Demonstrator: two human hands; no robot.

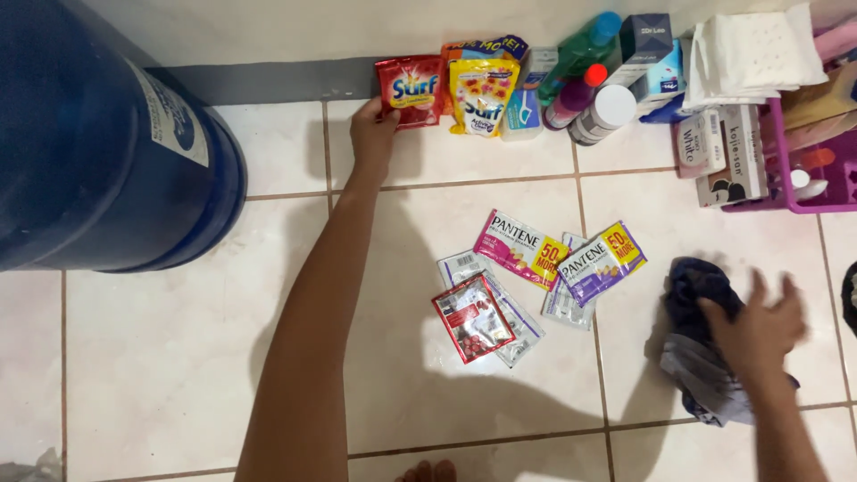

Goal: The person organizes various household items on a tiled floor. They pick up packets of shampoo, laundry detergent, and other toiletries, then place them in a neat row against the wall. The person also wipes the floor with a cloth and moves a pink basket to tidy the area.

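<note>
My left hand (373, 134) reaches far forward to the wall and grips the lower left edge of a red detergent sachet (412, 88) that leans against the baseboard. A yellow detergent pouch (482, 96) stands right beside it. My right hand (759, 328) rests with fingers spread on a dark blue and grey cloth (701, 357) on the floor tiles at the right. Between the two arms lie several loose sachets: a pink one (520, 247), a purple one (603, 261), a small red one (471, 318) and silver ones.
A large blue barrel (98, 134) stands at the left. Bottles (580, 80), small boxes (719, 152) and folded white tissue (754, 54) crowd the wall at the right, beside a purple basket (808, 201). My toes (428, 470) show at the bottom edge.
</note>
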